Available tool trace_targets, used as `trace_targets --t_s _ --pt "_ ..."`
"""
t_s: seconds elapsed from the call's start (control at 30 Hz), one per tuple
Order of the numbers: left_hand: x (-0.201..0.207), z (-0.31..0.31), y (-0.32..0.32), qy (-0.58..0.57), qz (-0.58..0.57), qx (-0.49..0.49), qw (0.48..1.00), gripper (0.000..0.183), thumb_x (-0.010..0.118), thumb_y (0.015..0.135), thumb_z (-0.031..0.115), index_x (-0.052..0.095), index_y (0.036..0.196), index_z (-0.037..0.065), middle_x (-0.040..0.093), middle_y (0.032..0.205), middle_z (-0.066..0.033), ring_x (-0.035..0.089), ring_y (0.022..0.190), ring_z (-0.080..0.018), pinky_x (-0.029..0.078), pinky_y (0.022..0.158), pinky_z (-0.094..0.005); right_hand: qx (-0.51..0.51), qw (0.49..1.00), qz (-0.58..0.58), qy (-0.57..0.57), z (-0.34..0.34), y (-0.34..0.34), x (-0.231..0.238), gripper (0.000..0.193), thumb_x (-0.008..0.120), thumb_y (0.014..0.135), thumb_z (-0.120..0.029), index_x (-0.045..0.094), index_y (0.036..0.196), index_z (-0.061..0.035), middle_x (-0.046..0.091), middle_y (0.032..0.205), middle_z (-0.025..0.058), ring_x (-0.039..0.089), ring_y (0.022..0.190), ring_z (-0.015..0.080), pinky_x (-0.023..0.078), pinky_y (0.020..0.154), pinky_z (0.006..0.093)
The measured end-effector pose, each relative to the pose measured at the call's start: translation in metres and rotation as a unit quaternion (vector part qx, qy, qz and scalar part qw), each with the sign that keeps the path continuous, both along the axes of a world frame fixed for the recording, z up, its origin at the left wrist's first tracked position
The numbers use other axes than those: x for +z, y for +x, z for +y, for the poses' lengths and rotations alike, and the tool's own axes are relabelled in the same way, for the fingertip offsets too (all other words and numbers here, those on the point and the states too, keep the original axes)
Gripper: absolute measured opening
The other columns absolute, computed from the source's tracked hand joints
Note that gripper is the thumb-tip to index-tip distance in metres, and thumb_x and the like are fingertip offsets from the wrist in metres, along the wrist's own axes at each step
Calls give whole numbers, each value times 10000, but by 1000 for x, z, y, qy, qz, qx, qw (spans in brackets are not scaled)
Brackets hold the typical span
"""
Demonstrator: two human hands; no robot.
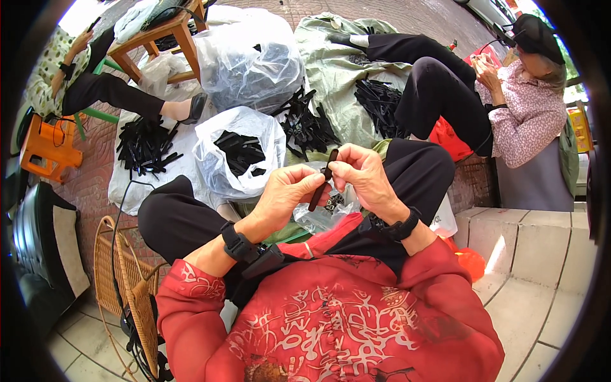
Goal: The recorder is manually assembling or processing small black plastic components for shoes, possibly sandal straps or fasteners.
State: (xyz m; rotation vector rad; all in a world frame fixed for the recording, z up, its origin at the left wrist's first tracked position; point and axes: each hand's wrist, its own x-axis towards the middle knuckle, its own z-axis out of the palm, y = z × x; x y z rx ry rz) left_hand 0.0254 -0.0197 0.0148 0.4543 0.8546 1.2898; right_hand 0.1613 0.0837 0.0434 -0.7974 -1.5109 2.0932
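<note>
In front of my chest both hands grip one slim, flat black strip (319, 192), tilted with its upper end to the right. My left hand (283, 194) pinches it from the left between thumb and fingers. My right hand (369, 181) is closed at its upper part, fingertips pressed together beside the strip; any small part between them is too small to make out. Below my hands, between my knees, a clear plastic bag (324, 219) holds small dark and shiny pieces. Just beyond is a white plastic bag (210, 137) with many similar black strips.
Loose black strips lie in piles (146, 146) on sheets ahead. A large clear sack (248, 70) stands behind. One person (528, 114) sits at right, another (73, 76) at far left. A wicker basket (137, 299) is left of me; tiled steps (522, 248) rise at right.
</note>
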Motion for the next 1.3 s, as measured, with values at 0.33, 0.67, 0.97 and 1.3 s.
trace_targets --t_s 0.33,0.67,0.97,1.3 --pt "-2 1 2 52 22 40 998 117 509 832 82 562 873 -14 604 795 -91 587 696 -149 480 667 -266 55 997 -36 28 3 -4 12 70 573 767 -30 516 755 9 546 657 27 536 538 75 457 486 199" --pt "16 3 -2 58 -85 7 995 158 493 849 120 534 927 -10 592 833 -121 579 706 -157 476 644 -268 34 999 14 -11 6 -1 15 85 585 764 -40 524 785 14 537 667 38 525 522 85 446 476 203" --pt "5 0 -9 55 -38 21 998 117 530 823 86 532 905 3 601 819 -114 595 664 -167 482 557 -268 9 999 34 -6 0 -4 10 95 577 774 -52 508 800 8 521 677 27 524 538 86 462 497 221" --pt "18 0 -7 34 42 59 997 88 543 811 86 538 863 14 531 635 -7 410 458 -22 295 382 -154 21 998 53 -29 -1 -6 10 104 553 801 -89 507 817 3 530 686 35 531 540 90 490 499 245"
